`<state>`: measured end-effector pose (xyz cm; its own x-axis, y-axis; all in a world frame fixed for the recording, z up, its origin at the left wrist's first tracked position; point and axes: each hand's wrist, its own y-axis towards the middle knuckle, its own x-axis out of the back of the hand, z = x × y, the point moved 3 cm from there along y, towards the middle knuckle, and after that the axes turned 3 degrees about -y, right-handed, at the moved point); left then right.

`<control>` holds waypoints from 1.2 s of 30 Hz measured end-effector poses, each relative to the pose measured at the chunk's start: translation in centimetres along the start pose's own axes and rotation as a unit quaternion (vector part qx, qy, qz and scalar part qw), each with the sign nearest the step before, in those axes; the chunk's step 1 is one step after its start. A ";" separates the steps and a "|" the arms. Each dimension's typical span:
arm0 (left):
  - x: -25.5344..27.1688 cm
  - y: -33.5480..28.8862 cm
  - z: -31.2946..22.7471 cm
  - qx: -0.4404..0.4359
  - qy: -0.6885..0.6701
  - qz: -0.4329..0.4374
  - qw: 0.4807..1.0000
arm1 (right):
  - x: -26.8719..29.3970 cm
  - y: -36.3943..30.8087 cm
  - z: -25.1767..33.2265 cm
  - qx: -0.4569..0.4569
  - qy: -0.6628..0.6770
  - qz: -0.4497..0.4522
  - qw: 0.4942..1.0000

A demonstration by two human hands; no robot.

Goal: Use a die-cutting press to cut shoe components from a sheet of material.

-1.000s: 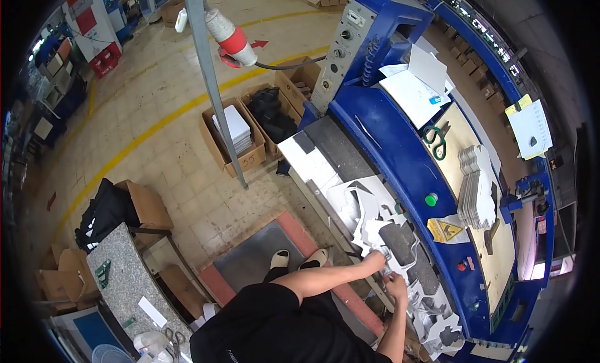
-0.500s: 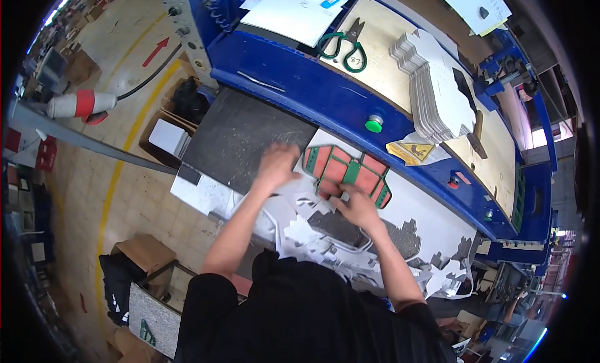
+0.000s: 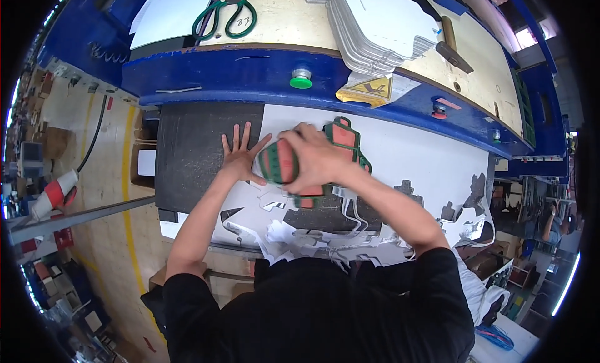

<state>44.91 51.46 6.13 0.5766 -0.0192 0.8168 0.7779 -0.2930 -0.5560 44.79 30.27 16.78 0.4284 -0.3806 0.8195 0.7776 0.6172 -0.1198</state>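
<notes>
My right hand (image 3: 319, 155) is wrapped over the middle of a red-and-green cutting die (image 3: 342, 135), its fingers curled round the bar there. The hand hides part of the die, whose left end is blurred. The die is over a white sheet (image 3: 412, 144); I cannot tell whether it touches the sheet. Just left of it, my left hand (image 3: 240, 155) is open, fingers spread, at the border between the dark board (image 3: 187, 150) and the white sheet. Cut white scraps (image 3: 275, 228) lie on the near side of the sheet.
Beyond the sheet runs a blue machine beam (image 3: 231, 79) with a green button (image 3: 300, 79) and a red button (image 3: 439, 112). Above it sit green-handled scissors (image 3: 240, 19), a stack of cut grey-white sheets (image 3: 381, 29) and a hammer (image 3: 453, 47). A grey bar (image 3: 87, 218) extends at left.
My view has shifted. My right hand has closed round the cutting die, which has turned from its earlier flat position. My left hand is now spread flat beside it.
</notes>
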 end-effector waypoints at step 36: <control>-6.5 -0.4 -29.9 -0.085 -0.173 -0.344 0.919 | 8.1 -35.8 -35.3 -0.246 0.019 0.052 0.968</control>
<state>33.35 23.13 5.67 0.0311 0.5240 0.8512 0.9546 -0.2680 0.1301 36.71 -19.23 7.92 0.5249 -0.3644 0.7692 0.8507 0.2540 -0.4602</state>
